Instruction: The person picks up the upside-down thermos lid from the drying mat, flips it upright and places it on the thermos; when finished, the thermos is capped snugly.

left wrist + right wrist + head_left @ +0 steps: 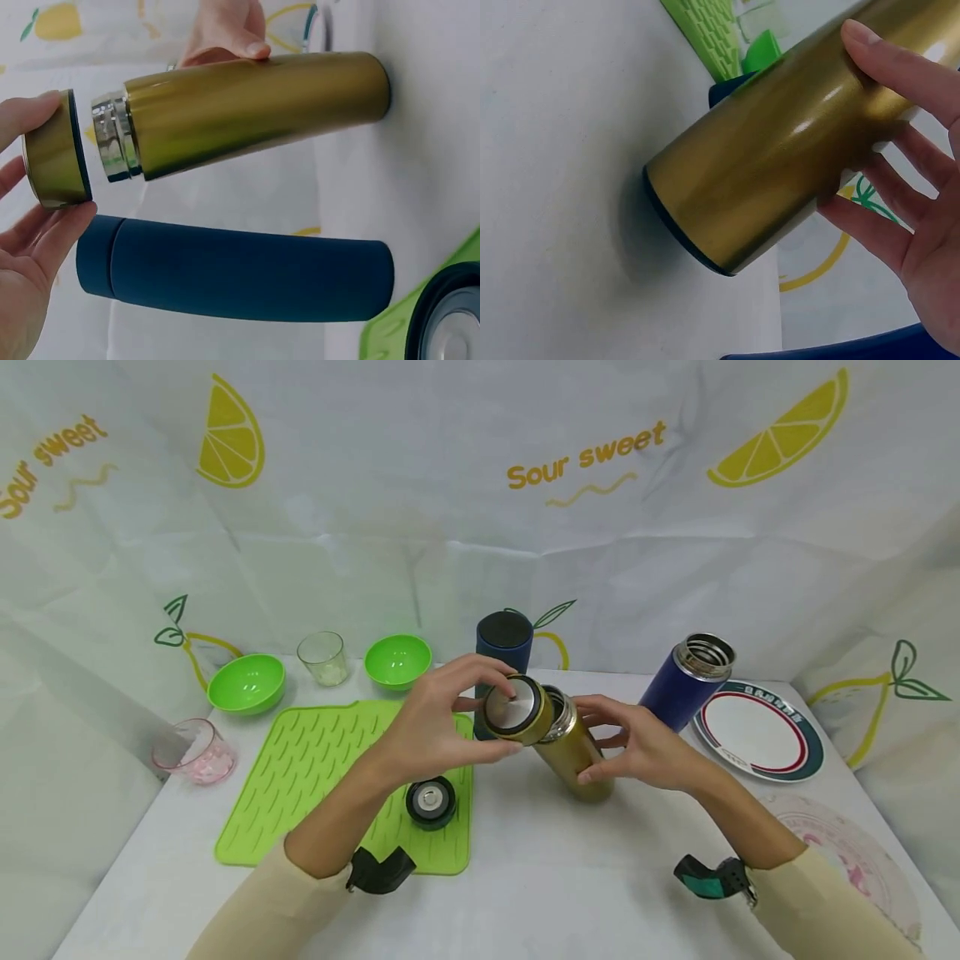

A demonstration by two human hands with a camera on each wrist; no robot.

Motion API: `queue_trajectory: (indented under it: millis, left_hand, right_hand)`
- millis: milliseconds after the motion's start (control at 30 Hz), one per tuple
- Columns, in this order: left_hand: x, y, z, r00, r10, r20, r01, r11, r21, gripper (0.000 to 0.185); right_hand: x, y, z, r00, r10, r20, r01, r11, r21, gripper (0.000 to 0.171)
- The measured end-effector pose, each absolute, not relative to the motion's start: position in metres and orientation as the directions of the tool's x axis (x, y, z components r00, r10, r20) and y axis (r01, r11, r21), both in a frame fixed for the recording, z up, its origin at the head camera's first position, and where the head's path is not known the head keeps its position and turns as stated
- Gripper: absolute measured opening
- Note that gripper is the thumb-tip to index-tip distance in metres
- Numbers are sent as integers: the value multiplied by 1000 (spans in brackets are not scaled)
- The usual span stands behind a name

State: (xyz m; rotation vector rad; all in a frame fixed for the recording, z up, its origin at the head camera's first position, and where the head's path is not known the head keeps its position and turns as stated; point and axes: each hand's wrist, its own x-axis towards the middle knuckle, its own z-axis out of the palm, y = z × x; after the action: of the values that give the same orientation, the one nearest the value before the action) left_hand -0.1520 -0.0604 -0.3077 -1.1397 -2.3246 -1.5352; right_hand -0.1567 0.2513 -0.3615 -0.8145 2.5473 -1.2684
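Note:
A gold thermos bottle (579, 764) leans left, its steel threaded neck (116, 135) uncovered. My right hand (641, 745) grips its body, with the thumb on one side and the fingers on the other. The bottle's dark-rimmed base is close over the table in the right wrist view. My left hand (427, 720) holds the gold lid (58, 154) by its sides, just off the bottle's mouth, with a narrow gap between them in the left wrist view. Behind the lid stands a dark blue capped bottle (247, 270), partly hidden by the left hand in the head view.
A black round stopper (431, 802) lies on the green mat (300, 777). Behind and beside the mat are green bowls (247, 683), a clear glass (322, 658) and a pink glass (197, 753). At right stand an uncapped blue bottle (678, 689), a rimmed plate (757, 731) and a pink-patterned plate (847, 843).

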Motion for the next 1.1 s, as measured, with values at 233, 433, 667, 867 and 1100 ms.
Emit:
queue_trajectory:
  millis: [233, 433, 667, 867, 1100]
  left_hand:
    - [-152, -52, -310, -724, 524, 450, 625, 221, 749, 48]
    - [-153, -47, -315, -736, 528, 424, 612, 251, 750, 50]
    - [-155, -47, -315, -727, 540, 424, 618, 245, 747, 50]
    - [-157, -49, -315, -727, 558, 401, 608, 251, 753, 48]
    - [-158, -51, -312, -711, 603, 362, 589, 227, 776, 45]
  right_hand:
    - [-156, 248, -360, -793, -606, 59, -408, 457, -790, 82]
    - [-155, 245, -359, -786, -617, 43, -405, 460, -790, 85]
    - [-153, 249, -357, -751, -660, 1, -420, 476, -772, 91]
    - [-152, 251, -359, -740, -672, -3, -433, 481, -762, 92]
    - [-151, 249, -362, -753, -657, 35, -443, 467, -765, 91]
